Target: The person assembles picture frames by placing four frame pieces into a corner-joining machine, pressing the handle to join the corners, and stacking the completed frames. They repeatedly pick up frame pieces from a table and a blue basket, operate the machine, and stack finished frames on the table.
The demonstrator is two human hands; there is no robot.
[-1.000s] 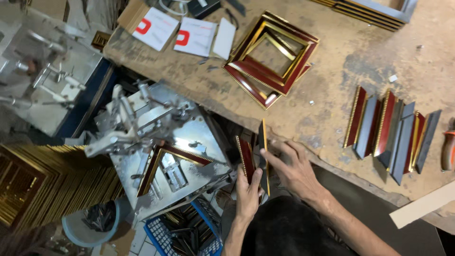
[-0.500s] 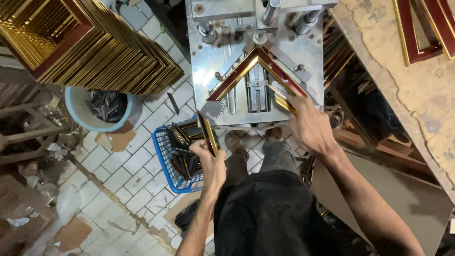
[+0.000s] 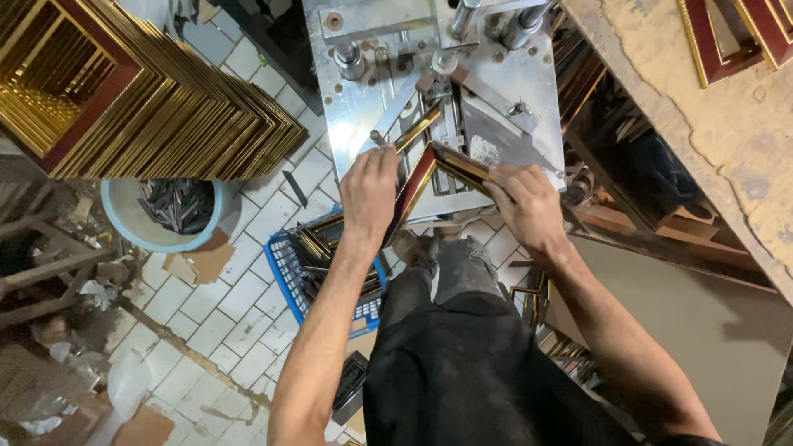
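Observation:
My left hand (image 3: 369, 186) grips a red and gold frame moulding piece (image 3: 410, 183) on the metal joining machine's plate (image 3: 363, 107). My right hand (image 3: 523, 202) holds a second dark and gold moulding piece (image 3: 459, 160). The two pieces meet in a corner near the machine's centre clamp (image 3: 438, 83). Both hands rest at the plate's near edge, above my knees.
A tall stack of gold and red frames (image 3: 124, 91) stands at the left. A grey bucket of offcuts (image 3: 169, 213) and a blue basket of moulding pieces (image 3: 322, 264) sit on the tiled floor. A wooden workbench (image 3: 727, 132) with frames runs along the right.
Both hands have moved up onto the machine plate. The two moulding pieces, held apart before, now meet in a corner there. The view has shifted closer to the machine.

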